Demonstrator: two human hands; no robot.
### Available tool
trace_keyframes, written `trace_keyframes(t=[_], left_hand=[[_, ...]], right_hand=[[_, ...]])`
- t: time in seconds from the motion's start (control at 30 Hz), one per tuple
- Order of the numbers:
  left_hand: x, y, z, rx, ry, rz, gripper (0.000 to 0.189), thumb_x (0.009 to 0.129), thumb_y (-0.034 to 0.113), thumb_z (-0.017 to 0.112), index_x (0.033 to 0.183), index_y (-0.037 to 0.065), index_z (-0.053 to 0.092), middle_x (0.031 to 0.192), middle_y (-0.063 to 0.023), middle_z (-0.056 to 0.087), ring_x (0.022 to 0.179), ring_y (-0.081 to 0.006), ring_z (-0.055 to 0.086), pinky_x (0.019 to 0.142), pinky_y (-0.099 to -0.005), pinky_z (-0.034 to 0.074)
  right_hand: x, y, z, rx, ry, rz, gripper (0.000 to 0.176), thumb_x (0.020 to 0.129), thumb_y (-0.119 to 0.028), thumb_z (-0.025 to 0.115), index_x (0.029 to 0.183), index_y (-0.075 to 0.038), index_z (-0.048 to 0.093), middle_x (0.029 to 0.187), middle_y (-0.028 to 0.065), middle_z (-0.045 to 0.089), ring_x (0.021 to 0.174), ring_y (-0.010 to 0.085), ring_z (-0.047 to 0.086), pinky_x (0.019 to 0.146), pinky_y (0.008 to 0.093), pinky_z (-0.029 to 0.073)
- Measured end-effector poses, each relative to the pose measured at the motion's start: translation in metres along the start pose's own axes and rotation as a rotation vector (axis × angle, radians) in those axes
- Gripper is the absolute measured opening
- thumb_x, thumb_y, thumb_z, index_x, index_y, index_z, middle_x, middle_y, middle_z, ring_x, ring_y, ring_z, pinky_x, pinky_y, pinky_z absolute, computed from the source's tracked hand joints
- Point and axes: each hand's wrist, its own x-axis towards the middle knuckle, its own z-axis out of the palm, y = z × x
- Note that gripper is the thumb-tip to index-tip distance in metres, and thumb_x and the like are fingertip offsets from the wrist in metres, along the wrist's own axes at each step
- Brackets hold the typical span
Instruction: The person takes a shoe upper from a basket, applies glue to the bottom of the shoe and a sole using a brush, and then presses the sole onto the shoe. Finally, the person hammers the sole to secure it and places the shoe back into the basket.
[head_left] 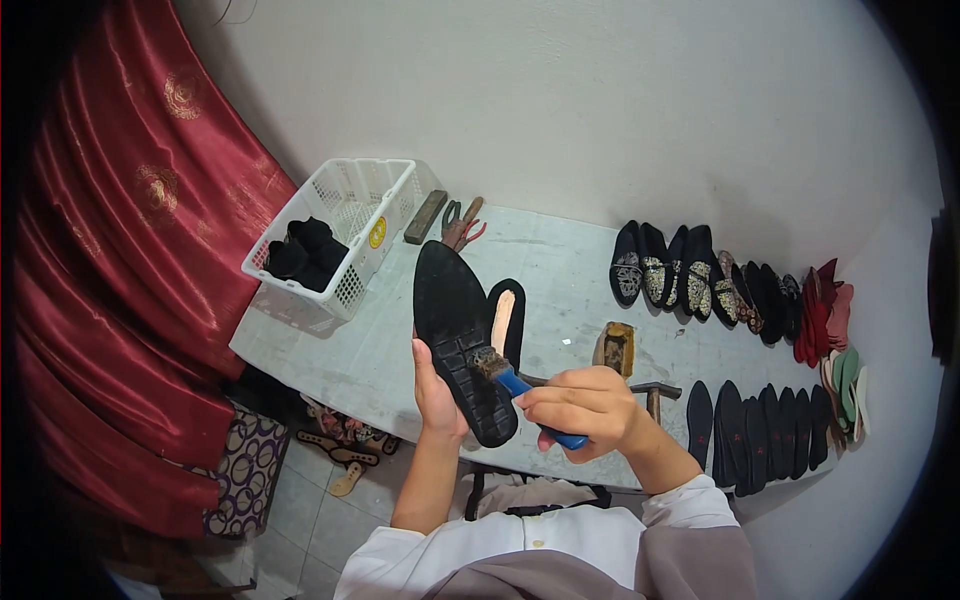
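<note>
My left hand (pixel 436 392) is closed on a black shoe sole (pixel 447 290), held up with its ridged tread facing me. Fingers and thumb grip it from the side and behind. In my right hand (pixel 585 410) is a blue-handled brush (pixel 514 382). Its worn, dark bristles touch the sole near the middle of the tread. Just behind the sole lies a black shoe (pixel 510 325) with a pale strip showing inside; the sole covers part of it. A hammer (pixel 655 390) rests beside my right wrist, partly hidden by my hand.
On the table (pixel 560 250) stands a white plastic basket (pixel 345 240) holding black shoes. Near it are a block (pixel 426 217) and pliers (pixel 462 228). A stained yellowish container (pixel 616 348) sits mid-table. Finished-looking shoes (pixel 690 270) and black soles (pixel 750 435) line the right side.
</note>
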Motion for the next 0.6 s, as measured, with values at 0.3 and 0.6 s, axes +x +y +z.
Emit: trace_keyframes(t=[0.3,0.6], left_hand=[[0.000,0.000,0.011,0.109,0.010,0.044,0.057,0.098,0.050,0.027,0.131,0.006,0.042,0.120,-0.0081,0.055,0.105,-0.0196,0.057,0.088,-0.0344,0.048],[0.003,-0.003,0.011,-0.036,-0.038,-0.022,0.064,0.094,0.057,0.029,0.128,0.006,0.045,0.118,-0.0106,0.057,0.102,-0.0256,0.060,0.083,-0.0402,0.052]], right_hand=[[0.008,-0.008,0.024,-0.212,0.040,-0.141,0.026,0.065,-0.012,0.072,0.086,-0.002,0.061,0.092,0.0101,0.064,0.061,0.0180,0.059,0.050,0.0259,0.049],[0.016,0.001,0.013,-0.180,0.137,-0.097,0.022,0.070,-0.011,0.071,0.086,0.001,0.062,0.089,0.0137,0.065,0.061,0.0209,0.062,0.054,0.0274,0.052]])
